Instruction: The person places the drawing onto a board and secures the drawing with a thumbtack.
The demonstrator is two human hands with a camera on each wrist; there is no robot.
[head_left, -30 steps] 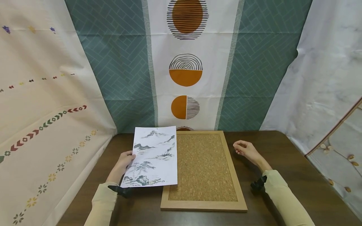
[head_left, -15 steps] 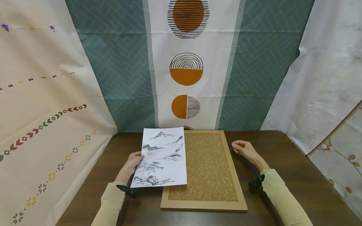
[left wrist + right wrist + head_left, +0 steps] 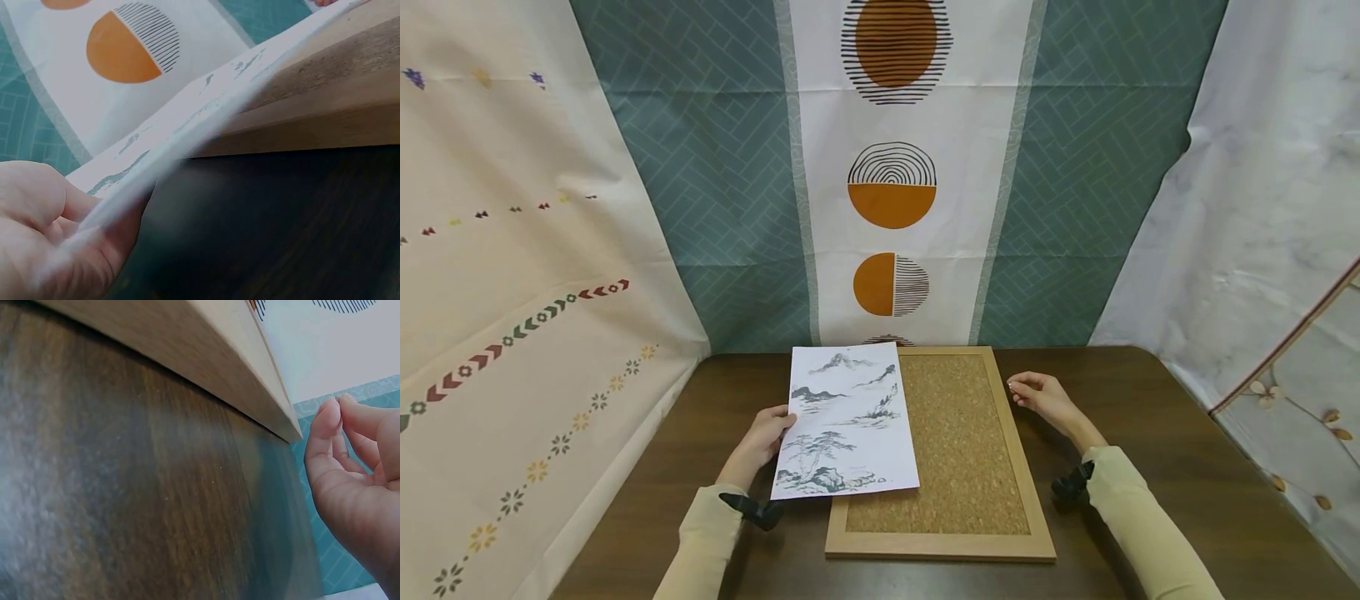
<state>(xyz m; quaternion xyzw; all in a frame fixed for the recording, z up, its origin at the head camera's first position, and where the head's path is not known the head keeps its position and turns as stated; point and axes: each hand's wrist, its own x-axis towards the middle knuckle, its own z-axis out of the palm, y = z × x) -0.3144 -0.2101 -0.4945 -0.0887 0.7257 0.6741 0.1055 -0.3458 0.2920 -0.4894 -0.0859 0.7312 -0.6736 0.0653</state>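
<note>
My left hand (image 3: pixel 765 433) pinches the left edge of a white sheet of paper (image 3: pixel 842 446) printed with an ink landscape of mountains and trees. The sheet is tilted and covers the left part of a cork board (image 3: pixel 962 450) with a pale wooden frame. In the left wrist view the paper (image 3: pixel 187 128) appears nearly edge-on, raised off the table, thumb on top. Right of the board, my right hand (image 3: pixel 1047 402) holds thumb and fingertips together. A tiny whitish, pin-like object (image 3: pixel 1010 384) shows at the tips; its exact kind is too small to tell.
The board lies on a dark brown wooden table (image 3: pixel 1120 392). Patterned cloths hang behind the table (image 3: pixel 917 167) and along both sides. Black camera straps sit on both wrists.
My left hand has carried the paper rightward, so it covers more of the cork board. My right hand has shifted slightly left toward the frame's edge.
</note>
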